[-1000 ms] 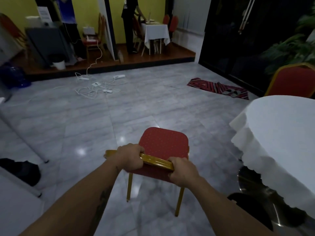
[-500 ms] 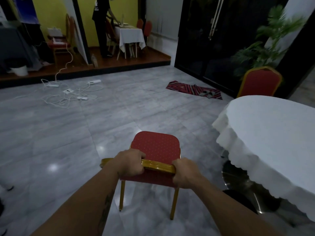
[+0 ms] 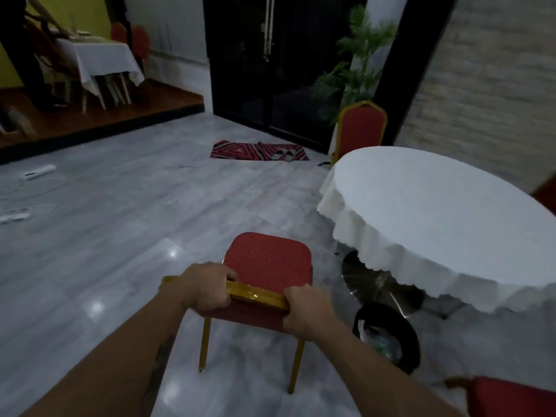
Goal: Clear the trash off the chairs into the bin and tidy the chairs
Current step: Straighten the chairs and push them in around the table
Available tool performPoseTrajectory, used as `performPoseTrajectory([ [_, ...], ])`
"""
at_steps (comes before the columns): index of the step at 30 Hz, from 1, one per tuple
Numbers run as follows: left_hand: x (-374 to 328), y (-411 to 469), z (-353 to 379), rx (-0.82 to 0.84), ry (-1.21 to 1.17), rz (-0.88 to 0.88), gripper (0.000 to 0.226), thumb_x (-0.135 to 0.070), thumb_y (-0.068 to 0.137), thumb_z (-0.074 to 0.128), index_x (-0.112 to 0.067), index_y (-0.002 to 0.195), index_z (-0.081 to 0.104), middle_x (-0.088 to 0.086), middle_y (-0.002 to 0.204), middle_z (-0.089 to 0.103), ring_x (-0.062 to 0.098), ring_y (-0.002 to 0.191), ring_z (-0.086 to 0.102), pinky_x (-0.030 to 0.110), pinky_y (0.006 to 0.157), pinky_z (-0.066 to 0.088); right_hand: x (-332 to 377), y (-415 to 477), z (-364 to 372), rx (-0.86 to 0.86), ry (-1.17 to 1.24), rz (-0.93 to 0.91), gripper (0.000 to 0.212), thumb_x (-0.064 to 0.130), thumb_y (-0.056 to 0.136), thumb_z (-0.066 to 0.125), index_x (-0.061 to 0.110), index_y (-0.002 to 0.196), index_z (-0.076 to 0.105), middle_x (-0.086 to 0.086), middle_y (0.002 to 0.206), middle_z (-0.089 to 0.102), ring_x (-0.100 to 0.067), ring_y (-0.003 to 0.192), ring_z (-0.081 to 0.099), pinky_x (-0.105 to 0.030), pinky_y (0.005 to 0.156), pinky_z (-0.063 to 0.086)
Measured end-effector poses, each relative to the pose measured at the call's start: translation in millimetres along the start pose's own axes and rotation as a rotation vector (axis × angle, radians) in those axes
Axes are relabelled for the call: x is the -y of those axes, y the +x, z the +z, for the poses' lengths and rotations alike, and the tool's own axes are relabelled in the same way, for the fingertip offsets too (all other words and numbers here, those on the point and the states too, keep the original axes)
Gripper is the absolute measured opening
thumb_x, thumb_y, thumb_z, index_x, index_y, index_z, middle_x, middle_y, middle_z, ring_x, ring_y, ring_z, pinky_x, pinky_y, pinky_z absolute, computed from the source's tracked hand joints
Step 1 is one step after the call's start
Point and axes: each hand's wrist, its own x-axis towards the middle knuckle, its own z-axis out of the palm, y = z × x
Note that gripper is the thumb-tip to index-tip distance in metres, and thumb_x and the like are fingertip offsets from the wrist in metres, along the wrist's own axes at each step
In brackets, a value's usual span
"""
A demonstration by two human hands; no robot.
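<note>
At lower centre, the left hand (image 3: 207,288) and right hand (image 3: 307,311) each grip the gold top rail (image 3: 255,294) of a red chair (image 3: 267,260), fingers curled round it, seat pointing away. Just right of the chair, a black bin (image 3: 403,323) holds trash (image 3: 379,338). Beyond stands a round table (image 3: 436,212) under a white cloth. Behind it are a second chair (image 3: 361,127) and a striped mat (image 3: 240,150).
</note>
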Motion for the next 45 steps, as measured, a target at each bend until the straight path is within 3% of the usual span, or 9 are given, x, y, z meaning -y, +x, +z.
performPoseTrajectory([
  [7, 31, 75, -35, -0.015, 0.036, -0.028, 0.057, -0.064, 0.053, 0.062, -0.049, 0.107, 0.059, -0.023, 0.096, 0.058, 0.007, 0.095, 0.057, 0.037, 0.083, 0.046, -11, 38, 3, -0.115, 0.14, 0.072, 0.014, 0.037, 0.083, 0.062, 0.027, 0.087, 0.052, 0.001, 0.088, 0.062, -0.021, 0.078, 0.062, -0.038, 0.076, 0.055],
  [11, 27, 115, -50, -0.073, -0.033, -0.211, 0.088, -0.051, 0.057, 0.07, -0.049, 0.137, 0.033, 0.001, 0.149, 0.03, 0.033, 0.14, 0.023, 0.058, 0.108, 0.025, -35, 74, 2, -0.078, 0.205, 0.086, 0.024, 0.054, 0.085, 0.058, 0.032, 0.087, 0.048, 0.004, 0.087, 0.063, -0.02, 0.077, 0.063, -0.038, 0.079, 0.055],
  [13, 14, 127, -52, -0.133, -0.269, -0.379, 0.103, -0.033, 0.067, 0.07, -0.037, 0.15, 0.009, 0.012, 0.16, 0.003, 0.039, 0.146, 0.005, 0.055, 0.114, 0.023, -44, 94, 1, -0.054, 0.255, 0.12, 0.023, 0.054, 0.083, 0.058, 0.033, 0.087, 0.048, 0.005, 0.086, 0.062, -0.021, 0.079, 0.064, -0.038, 0.08, 0.055],
  [15, -1, 141, -55, -0.226, -0.723, -0.599, 0.101, -0.024, 0.082, 0.064, -0.021, 0.155, -0.006, 0.017, 0.162, -0.003, 0.039, 0.146, 0.012, 0.046, 0.116, 0.029, -49, 118, -3, -0.056, 0.324, 0.155, 0.022, 0.051, 0.081, 0.06, 0.034, 0.085, 0.048, 0.008, 0.082, 0.06, -0.02, 0.078, 0.063, -0.036, 0.076, 0.053],
  [18, -19, 164, -65, -0.293, -1.374, -0.685, 0.082, -0.016, 0.087, 0.054, -0.009, 0.154, 0.009, 0.017, 0.138, 0.048, 0.033, 0.119, 0.053, 0.043, 0.099, 0.048, -56, 148, -10, -0.078, 0.421, 0.248, 0.021, 0.049, 0.074, 0.063, 0.032, 0.081, 0.052, 0.01, 0.079, 0.059, -0.017, 0.074, 0.061, -0.034, 0.072, 0.052],
  [21, -23, 186, -81, -0.235, -1.683, -0.607, 0.088, -0.01, 0.076, 0.062, -0.005, 0.152, 0.017, 0.012, 0.095, 0.057, 0.027, 0.085, 0.062, 0.041, 0.078, 0.054, -64, 169, -15, -0.049, 0.469, 0.347, 0.024, 0.049, 0.068, 0.067, 0.029, 0.079, 0.06, 0.006, 0.079, 0.064, -0.016, 0.072, 0.065, -0.034, 0.072, 0.058],
  [25, -21, 223, -90, -0.111, -1.433, -0.637, 0.096, -0.019, 0.078, 0.069, -0.003, 0.152, 0.009, 0.016, 0.141, 0.041, 0.037, 0.116, 0.055, 0.055, 0.086, 0.056, -70, 194, -17, -0.049, 0.515, 0.481, 0.023, 0.043, 0.069, 0.072, 0.024, 0.081, 0.067, 0.003, 0.08, 0.069, -0.016, 0.069, 0.069, -0.034, 0.069, 0.061],
  [38, 51, 307, -124, 0.118, -1.195, -0.286, 0.091, -0.019, 0.068, 0.066, 0.006, 0.144, 0.023, 0.03, 0.13, 0.053, 0.037, 0.097, 0.068, 0.044, 0.059, 0.062, -6, 240, -18, -0.131, 0.305, 0.651, 0.017, 0.033, 0.078, 0.063, 0.023, 0.09, 0.058, -0.005, 0.094, 0.067, -0.03, 0.088, 0.066, -0.033, 0.069, 0.048],
  [45, 42, 335, -127, 0.12, -1.085, -0.209, 0.088, -0.026, 0.066, 0.065, 0.011, 0.141, 0.035, 0.031, 0.13, 0.056, 0.04, 0.105, 0.065, 0.052, 0.081, 0.06, -14, 251, -24, -0.106, 0.423, 0.709, 0.031, 0.025, 0.077, 0.063, 0.022, 0.107, 0.06, -0.008, 0.104, 0.065, -0.032, 0.095, 0.064, -0.036, 0.078, 0.053],
])
